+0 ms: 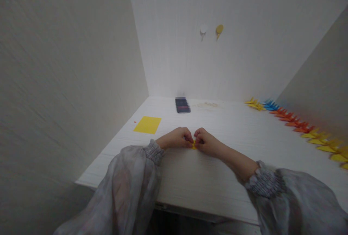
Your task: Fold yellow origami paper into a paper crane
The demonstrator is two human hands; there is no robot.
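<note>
My left hand [178,137] and my right hand [207,141] rest on the white table [190,177], fingertips meeting in the middle. Both are closed in a pinch on a small yellow folded paper [194,144], of which only a sliver shows between the fingers. A flat yellow paper sheet [147,124] lies on the table to the left of my left hand, untouched.
A row of folded paper cranes runs along the right wall: yellow [255,103], blue [270,105], orange [295,121] and more yellow [330,148]. A dark blurred object [182,104] lies at the back. Two hooks [211,30] hang on the far wall. Walls enclose the table on three sides.
</note>
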